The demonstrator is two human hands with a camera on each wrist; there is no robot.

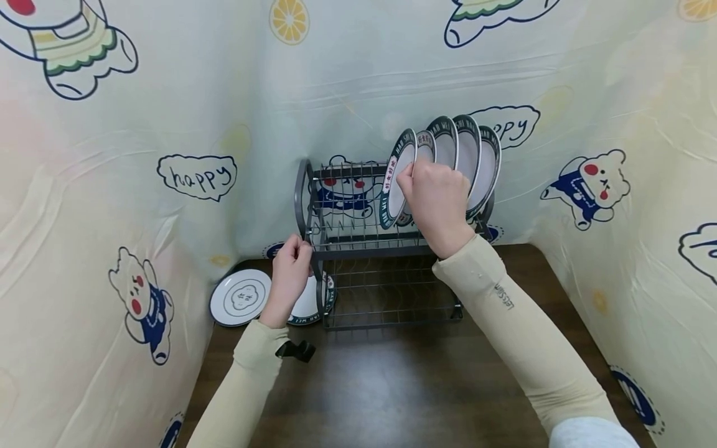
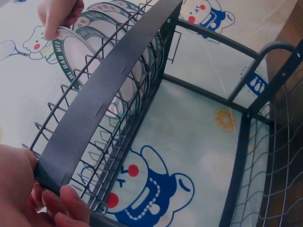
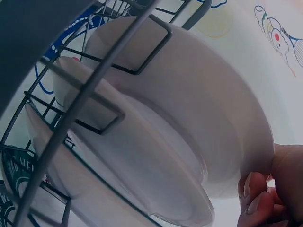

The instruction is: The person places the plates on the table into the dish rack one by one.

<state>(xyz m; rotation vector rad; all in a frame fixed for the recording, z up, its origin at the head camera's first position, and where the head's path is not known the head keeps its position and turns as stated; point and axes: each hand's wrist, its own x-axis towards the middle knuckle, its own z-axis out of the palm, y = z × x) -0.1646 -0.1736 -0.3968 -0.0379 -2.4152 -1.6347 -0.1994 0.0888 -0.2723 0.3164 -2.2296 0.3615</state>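
While the left hand grips the front left corner of a two-tier dark metal dish rack, its fingers curled round the end of the flat bar, the right hand pinches the upper rim of a plate between thumb and curled fingers.

Held plate: white, dark green lettered rim, tilted, at the upper tier, leftmost of its row; whether its lower edge sits fully between the wires is hard to tell.

Row of plates: four, just right of the held plate, standing tilted on edge in the upper tier, one smaller than the others.

White plate: left of the rack, on the brown desk, a printed badge at its centre.

Green-rimmed plate: at the rack's lower left, partly hidden by the left hand and a rack post.

Backdrop: pale cloth printed with bears, orange slices and "happy".
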